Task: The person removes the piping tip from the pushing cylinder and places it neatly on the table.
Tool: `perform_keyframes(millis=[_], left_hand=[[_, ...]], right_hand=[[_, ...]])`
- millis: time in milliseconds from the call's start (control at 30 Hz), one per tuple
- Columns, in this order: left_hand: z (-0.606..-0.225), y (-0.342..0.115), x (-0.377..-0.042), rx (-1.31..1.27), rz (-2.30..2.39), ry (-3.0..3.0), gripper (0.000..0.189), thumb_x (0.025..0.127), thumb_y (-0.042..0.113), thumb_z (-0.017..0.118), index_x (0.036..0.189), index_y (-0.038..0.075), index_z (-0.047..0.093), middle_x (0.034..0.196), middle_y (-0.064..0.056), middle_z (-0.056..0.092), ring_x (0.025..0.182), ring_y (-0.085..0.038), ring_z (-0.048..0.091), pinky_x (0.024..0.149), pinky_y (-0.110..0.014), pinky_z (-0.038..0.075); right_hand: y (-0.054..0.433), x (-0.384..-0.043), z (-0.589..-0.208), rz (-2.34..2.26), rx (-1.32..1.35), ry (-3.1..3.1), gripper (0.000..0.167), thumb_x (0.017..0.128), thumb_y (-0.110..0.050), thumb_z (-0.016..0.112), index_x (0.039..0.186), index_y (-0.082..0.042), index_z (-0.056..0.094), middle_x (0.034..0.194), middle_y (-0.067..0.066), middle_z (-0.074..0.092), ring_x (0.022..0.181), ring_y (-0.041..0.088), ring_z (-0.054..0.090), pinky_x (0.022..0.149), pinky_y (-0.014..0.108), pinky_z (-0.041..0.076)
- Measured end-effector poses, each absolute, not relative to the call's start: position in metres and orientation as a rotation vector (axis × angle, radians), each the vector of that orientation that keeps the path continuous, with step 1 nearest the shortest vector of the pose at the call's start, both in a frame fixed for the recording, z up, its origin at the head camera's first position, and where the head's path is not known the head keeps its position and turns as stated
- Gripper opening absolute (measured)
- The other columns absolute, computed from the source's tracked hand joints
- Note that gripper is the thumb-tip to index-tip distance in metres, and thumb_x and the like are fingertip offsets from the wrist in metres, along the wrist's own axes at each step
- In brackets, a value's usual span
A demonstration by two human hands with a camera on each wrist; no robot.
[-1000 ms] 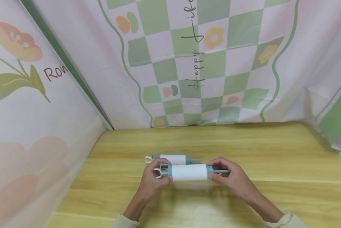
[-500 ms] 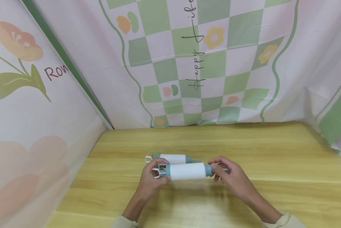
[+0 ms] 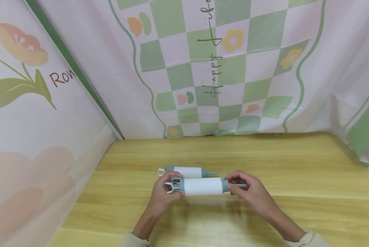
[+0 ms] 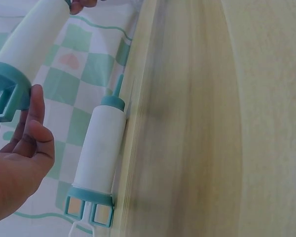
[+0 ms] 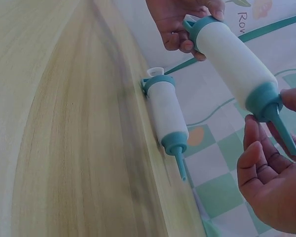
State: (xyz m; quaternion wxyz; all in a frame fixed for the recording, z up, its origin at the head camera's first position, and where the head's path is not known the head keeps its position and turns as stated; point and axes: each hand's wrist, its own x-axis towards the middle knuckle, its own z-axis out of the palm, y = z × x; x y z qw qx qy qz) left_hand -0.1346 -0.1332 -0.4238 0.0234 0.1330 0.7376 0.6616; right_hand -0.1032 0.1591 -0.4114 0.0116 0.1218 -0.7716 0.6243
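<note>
A large plastic syringe [image 3: 203, 186], with a white barrel, a teal collar with frame-like finger grips and a teal nozzle, lies level between both hands above the table. My left hand [image 3: 162, 192] grips its collar end, where a white plunger handle sticks out. The fingers and thumb of my right hand [image 3: 249, 188] pinch the teal cap [image 5: 264, 102] at the nozzle end, and the thin nozzle [image 5: 282, 129] points into the palm. A second syringe of the same look [image 3: 188, 172] rests on the table just behind, partly covered by the held one in the head view.
The wood-grain table [image 3: 264, 154] reaches back to a hanging cloth [image 3: 230, 72] with green checks and flowers. Another flower-printed cloth [image 3: 48, 130] hangs along the left side.
The held syringe has shifted slightly left. My right fingers have shifted their hold around the nozzle cap, opening out and then closing on it again. The left hand's grip looks the same.
</note>
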Motion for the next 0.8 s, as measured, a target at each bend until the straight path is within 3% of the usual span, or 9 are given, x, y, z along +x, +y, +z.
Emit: perform_keyframes(millis=[233,567,800], left_hand=[[-0.4225,-0.1343,-0.1335,0.395,2.040,2.289,0.046,0.068,0.000,0.074,0.113,0.006,0.064,0.108,-0.016,0.057,0.083,-0.026,0.059,0.070,-0.037,0.057],[-0.4211,-0.1332,-0.1326,0.408,2.074,2.262,0.046,0.069,0.000,0.075,0.113,0.005,0.063,0.107,-0.017,0.056,0.083,-0.026,0.059,0.069,-0.036,0.057],[-0.4220,-0.1329,-0.1333,0.420,2.077,2.252,0.046,0.069,0.002,0.075,0.113,0.006,0.064,0.108,-0.016,0.056,0.084,-0.027,0.060,0.069,-0.039,0.058]], right_hand=[[0.1570,-0.1030,-0.4174,1.961,0.443,-2.315,0.027,0.089,-0.004,0.074,0.113,0.001,0.064,0.105,0.015,0.065,0.090,0.020,0.066,0.074,0.030,0.058],[0.1572,-0.1025,-0.4165,1.967,0.445,-2.313,0.029,0.096,-0.006,0.067,0.121,0.006,0.059,0.110,0.018,0.062,0.090,0.024,0.066,0.075,0.033,0.058],[0.1557,-0.1032,-0.4111,1.924,0.266,-2.404,0.028,0.105,-0.022,0.054,0.114,0.003,0.062,0.089,0.010,0.067,0.075,0.023,0.064,0.063,0.032,0.054]])
